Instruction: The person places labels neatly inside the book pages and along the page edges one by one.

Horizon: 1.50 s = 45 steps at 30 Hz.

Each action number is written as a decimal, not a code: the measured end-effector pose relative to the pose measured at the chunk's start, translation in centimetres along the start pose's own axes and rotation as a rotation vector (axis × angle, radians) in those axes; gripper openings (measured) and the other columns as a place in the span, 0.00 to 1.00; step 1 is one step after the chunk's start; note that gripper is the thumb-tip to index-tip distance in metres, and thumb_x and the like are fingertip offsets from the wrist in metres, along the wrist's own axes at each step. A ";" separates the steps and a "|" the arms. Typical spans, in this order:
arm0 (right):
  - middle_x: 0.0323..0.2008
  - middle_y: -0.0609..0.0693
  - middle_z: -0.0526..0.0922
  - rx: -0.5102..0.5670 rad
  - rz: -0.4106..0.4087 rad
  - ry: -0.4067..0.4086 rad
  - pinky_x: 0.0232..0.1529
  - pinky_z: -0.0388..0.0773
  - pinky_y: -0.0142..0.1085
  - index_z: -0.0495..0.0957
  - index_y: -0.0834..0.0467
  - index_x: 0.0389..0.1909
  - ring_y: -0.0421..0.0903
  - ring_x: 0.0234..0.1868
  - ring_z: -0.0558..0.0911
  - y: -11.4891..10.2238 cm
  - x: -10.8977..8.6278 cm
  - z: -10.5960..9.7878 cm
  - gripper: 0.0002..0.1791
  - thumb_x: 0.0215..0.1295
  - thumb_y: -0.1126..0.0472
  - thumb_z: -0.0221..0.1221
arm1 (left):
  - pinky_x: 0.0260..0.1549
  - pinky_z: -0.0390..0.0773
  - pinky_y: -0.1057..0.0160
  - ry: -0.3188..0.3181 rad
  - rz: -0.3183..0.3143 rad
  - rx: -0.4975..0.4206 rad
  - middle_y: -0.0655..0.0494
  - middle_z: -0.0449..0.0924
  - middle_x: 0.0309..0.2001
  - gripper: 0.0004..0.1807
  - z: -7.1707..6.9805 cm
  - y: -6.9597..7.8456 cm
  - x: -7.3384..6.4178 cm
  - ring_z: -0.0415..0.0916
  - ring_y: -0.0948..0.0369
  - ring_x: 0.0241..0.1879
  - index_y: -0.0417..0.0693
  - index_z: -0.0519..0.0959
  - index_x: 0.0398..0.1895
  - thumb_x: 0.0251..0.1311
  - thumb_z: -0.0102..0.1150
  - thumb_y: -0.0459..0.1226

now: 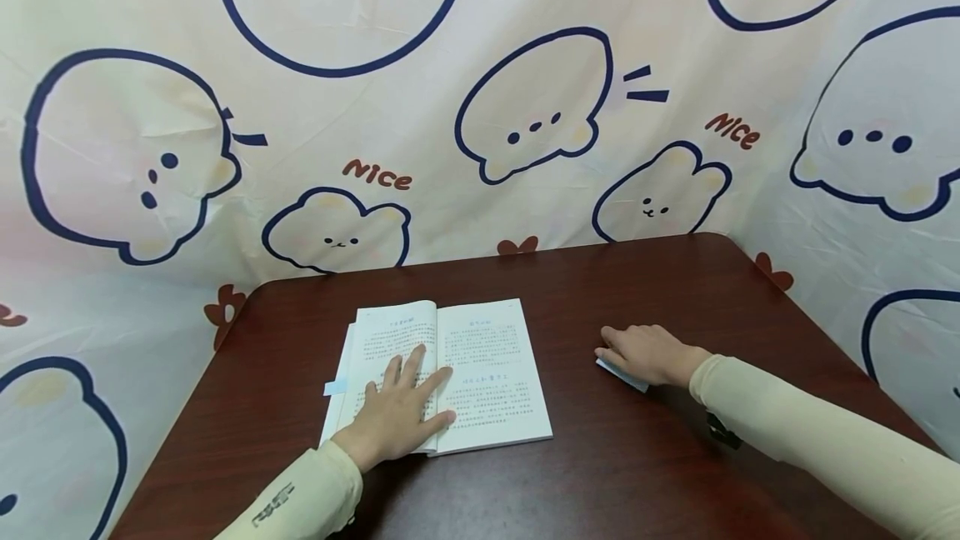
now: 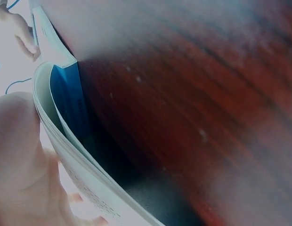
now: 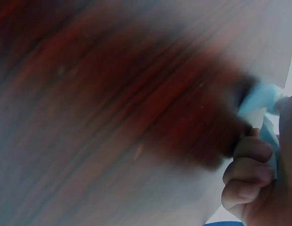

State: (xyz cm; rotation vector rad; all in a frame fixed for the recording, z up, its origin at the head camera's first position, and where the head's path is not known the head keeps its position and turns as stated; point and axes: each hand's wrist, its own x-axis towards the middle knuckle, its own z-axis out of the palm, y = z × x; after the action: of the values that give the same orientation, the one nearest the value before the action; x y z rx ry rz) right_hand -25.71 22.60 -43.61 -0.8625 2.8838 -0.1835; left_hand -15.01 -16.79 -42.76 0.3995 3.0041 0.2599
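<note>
Right grip (image 1: 647, 354) pinches a blue slip (image 1: 622, 376), perhaps paper, away from the book (image 1: 491, 344) already open beneath the spread left grip (image 1: 393, 421).

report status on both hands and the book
Left hand spread on open book. Right hand gripping light-blue slip, right of book. Left hand partly covers pages; no other obstruction visible.

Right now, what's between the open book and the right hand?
In the head view, only bare brown table lies between the book and the right hand, which grips a light-blue thing.
</note>
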 end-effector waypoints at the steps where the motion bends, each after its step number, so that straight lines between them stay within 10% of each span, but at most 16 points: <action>1: 0.18 0.43 0.68 -0.002 0.008 -0.002 0.20 0.60 0.32 0.68 0.51 0.35 0.39 0.18 0.67 -0.1 0.1 0.0 0.13 0.79 0.48 0.49 | 0.57 0.62 0.20 0.000 0.000 0.001 0.40 0.48 0.81 0.36 0.0 0.0 0.0 0.50 0.32 0.76 0.61 0.66 0.75 0.67 0.54 0.61; 16: 0.14 0.44 0.68 -0.193 -0.090 0.129 0.16 0.66 0.35 0.69 0.55 0.34 0.41 0.14 0.69 -0.8 -0.1 0.9 0.11 0.78 0.56 0.51 | 0.57 0.61 0.19 -0.009 -0.008 -0.014 0.40 0.48 0.81 0.36 0.2 -0.1 -0.2 0.50 0.31 0.76 0.61 0.66 0.75 0.67 0.55 0.60; 24: 0.18 0.43 0.74 -0.093 -0.006 0.038 0.23 0.71 0.36 0.74 0.56 0.41 0.39 0.20 0.74 -1.0 0.1 0.3 0.19 0.77 0.44 0.50 | 0.57 0.61 0.19 -0.010 -0.005 -0.014 0.40 0.47 0.81 0.36 0.1 -0.1 -0.2 0.50 0.31 0.76 0.61 0.66 0.75 0.67 0.55 0.61; 36: 0.22 0.44 0.71 0.232 0.026 -0.052 0.24 0.63 0.32 0.70 0.51 0.31 0.39 0.21 0.69 0.5 0.3 -0.2 0.12 0.79 0.56 0.51 | 0.57 0.62 0.19 0.001 -0.004 0.002 0.40 0.48 0.81 0.36 0.0 -0.1 0.0 0.50 0.32 0.76 0.61 0.66 0.75 0.66 0.55 0.61; 45: 0.25 0.45 0.75 0.128 0.057 -0.031 0.27 0.69 0.33 0.74 0.54 0.36 0.39 0.24 0.72 -0.3 0.2 -0.5 0.09 0.78 0.57 0.51 | 0.57 0.62 0.20 0.006 0.000 -0.006 0.41 0.48 0.81 0.36 0.0 -0.2 0.0 0.49 0.32 0.76 0.61 0.66 0.75 0.67 0.55 0.61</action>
State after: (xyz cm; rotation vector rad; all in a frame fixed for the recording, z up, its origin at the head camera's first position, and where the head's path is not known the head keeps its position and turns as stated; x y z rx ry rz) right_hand -25.83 22.30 -43.13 -0.7531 2.8278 -0.3414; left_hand -15.05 -16.96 -42.84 0.3993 3.0087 0.2704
